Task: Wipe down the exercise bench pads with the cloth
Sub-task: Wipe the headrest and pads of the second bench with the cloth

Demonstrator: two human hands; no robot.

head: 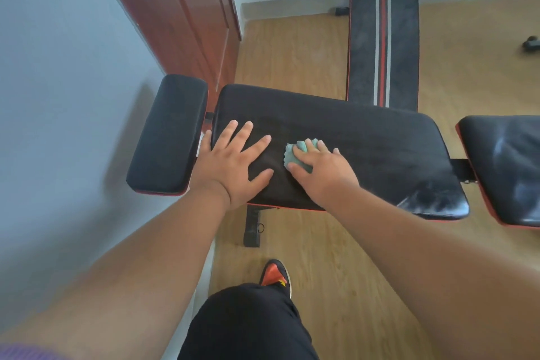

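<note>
A black bench with red trim runs across the view in three pads. The long middle pad point(365, 149) lies between a small head pad point(168, 134) on the left and a third pad point(502, 166) at the right edge. My left hand point(233, 164) rests flat, fingers spread, on the left part of the middle pad. Beside it, my right hand point(320, 166) presses a bunched pale-green cloth point(293, 158) onto the same pad, fingers curled over it. The pad's right near corner looks shiny.
A pale wall point(58, 96) stands close on the left, with a red-brown door point(181, 17) behind it. A second black bench with red and white stripes point(382, 38) lies beyond. A bench foot point(252, 226) stands on the wooden floor, near my shoe point(274, 273).
</note>
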